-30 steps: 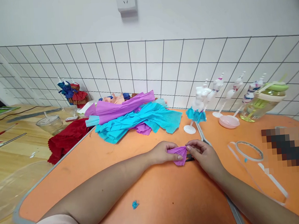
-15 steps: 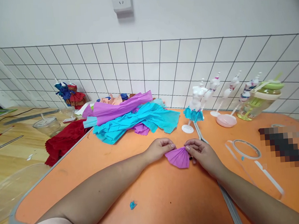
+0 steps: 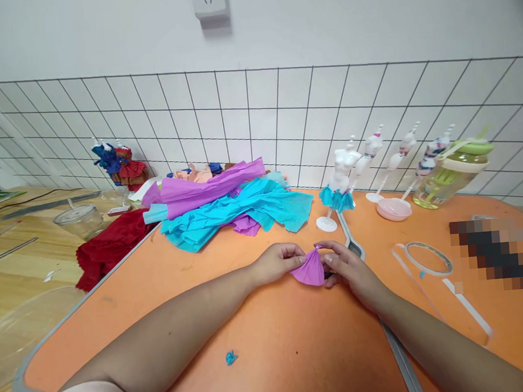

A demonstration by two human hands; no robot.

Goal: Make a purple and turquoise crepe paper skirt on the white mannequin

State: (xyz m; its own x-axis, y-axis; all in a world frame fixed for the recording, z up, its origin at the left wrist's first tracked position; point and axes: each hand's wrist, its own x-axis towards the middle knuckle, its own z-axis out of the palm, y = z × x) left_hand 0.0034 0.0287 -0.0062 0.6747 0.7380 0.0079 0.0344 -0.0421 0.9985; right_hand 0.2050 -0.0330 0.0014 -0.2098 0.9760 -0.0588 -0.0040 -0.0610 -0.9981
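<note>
Between my hands, just above the orange table (image 3: 199, 322), is a piece of purple crepe paper (image 3: 310, 270), gathered at its top and fanned out below. My left hand (image 3: 279, 261) pinches its left edge between thumb and fingers. My right hand (image 3: 346, 265) is closed around its right side, index finger by the gathered tip. A small dark thing (image 3: 328, 274) shows under the right fingers; its kind cannot be made out. Beyond my hands stands a white mannequin (image 3: 343, 168) with a turquoise paper skirt (image 3: 336, 198).
Turquoise crepe paper (image 3: 227, 214) and purple sheets are piled at the back. Several mannequins, a pink dish (image 3: 393, 208) and a green-lidded bottle (image 3: 456, 171) stand back right. A tape roll (image 3: 428, 258) lies right, a turquoise scrap (image 3: 231, 358) in front, red fabric (image 3: 111, 247) left.
The purple paper has become narrower, its top drawn into a tighter tip. My right hand has shifted slightly left and its index finger has moved up to the tip.
</note>
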